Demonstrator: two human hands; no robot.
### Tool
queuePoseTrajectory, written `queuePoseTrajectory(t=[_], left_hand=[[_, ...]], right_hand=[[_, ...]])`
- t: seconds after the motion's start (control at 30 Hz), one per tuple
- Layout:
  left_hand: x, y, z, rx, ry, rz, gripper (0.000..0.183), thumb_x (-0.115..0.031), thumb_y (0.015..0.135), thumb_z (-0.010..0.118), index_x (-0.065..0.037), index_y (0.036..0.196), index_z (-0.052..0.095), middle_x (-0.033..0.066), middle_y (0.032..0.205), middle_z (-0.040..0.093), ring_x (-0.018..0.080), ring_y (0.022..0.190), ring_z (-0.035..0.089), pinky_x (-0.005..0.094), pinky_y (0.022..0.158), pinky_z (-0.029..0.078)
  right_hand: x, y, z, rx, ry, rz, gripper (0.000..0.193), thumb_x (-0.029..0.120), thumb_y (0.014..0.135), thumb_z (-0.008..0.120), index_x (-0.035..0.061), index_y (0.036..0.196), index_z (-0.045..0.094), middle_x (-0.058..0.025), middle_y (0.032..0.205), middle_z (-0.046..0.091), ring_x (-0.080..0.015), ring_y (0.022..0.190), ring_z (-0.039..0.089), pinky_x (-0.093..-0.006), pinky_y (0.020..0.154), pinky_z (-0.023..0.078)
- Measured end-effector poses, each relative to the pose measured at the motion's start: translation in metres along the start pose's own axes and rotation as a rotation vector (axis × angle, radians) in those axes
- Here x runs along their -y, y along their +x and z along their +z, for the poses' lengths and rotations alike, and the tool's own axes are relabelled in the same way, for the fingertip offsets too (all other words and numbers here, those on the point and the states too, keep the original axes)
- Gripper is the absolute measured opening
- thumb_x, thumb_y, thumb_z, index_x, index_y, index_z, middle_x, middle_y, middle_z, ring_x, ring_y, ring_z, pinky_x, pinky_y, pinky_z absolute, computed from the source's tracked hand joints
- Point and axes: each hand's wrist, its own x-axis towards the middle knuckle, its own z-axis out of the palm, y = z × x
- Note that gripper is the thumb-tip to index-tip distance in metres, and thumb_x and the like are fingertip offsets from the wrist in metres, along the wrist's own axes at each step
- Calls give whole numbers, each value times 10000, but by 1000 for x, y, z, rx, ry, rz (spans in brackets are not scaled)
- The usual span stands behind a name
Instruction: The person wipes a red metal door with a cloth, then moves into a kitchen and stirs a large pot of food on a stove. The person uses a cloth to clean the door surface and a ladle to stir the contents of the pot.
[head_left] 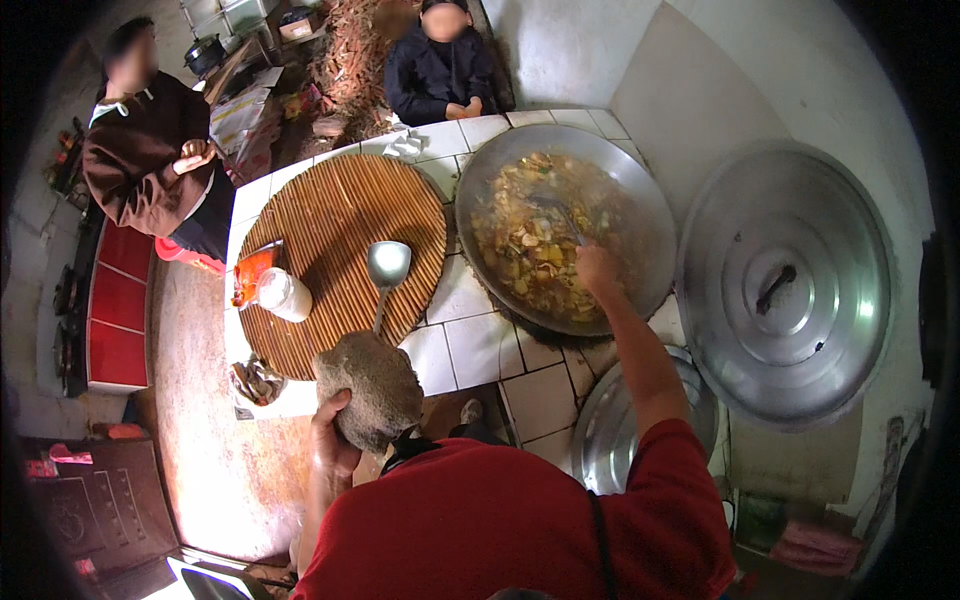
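My right hand (600, 268) is closed around the handle of a spatula (570, 218), whose blade lies in the food. The food (530, 250), a mix of yellow, pale and brown pieces, fills a large wok (640, 190) set into the tiled counter. At the counter's near edge, my left hand (335, 435) grips a rough grey-brown bundle (370, 385); its thumb shows and the other fingers are mostly hidden. Just beyond the bundle, a metal ladle (389, 264) rests on a round slatted wooden board (340, 200), its handle running toward the bundle.
A white tub (285, 296) and an orange packet (255, 268) stand on the board's left. A crumpled rag (257, 382) lies nearby. A large metal lid (785, 285) leans at the right, above another lid (650, 420). Two people, one in brown (150, 165), one in dark clothes (440, 75), are beyond the counter.
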Motion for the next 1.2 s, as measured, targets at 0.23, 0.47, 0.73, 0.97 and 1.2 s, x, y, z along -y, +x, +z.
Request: queuePoseTrajectory(t=[0.23,0.47,0.73,0.97,1.2], left_hand=[[-1,-2,9,-17,20,1,660,-156,798,683,-26,1392,425,154,1297,565,327,1200,542,479,1051,428],[1,-11,12,-12,-26,39,642,-161,810,673,-17,1387,431,158,1296,574,328,1192,555,472,1051,432],[5,-2,8,-31,1,34,641,-165,812,669,-12,1386,430,160,1293,576,322,1185,559,453,1041,444],[1,4,17,-27,88,-6,657,-176,802,682,-13,1386,430,151,1303,568,317,1209,539,458,1066,416],[8,1,22,30,136,43,721,-219,799,699,-14,1414,383,168,1324,534,334,1228,518,480,1057,421]], right_hand=[[-9,76,-11,-333,387,82,452,299,1053,373,-70,1046,634,-233,904,650,-361,806,640,-481,699,514],[19,135,-11,-401,444,216,391,260,1039,412,-45,1065,655,-228,977,663,-380,833,640,-492,733,525],[-20,135,15,-110,136,168,367,260,1037,428,-33,1140,623,-207,979,664,-361,844,631,-503,746,524],[-91,100,15,-305,355,210,438,315,1059,365,-47,1106,608,-207,1013,634,-374,891,617,-528,807,494],[-153,94,33,-355,90,380,495,355,1031,460,-27,1345,475,-190,1279,584,-330,1098,602,-462,888,535]])
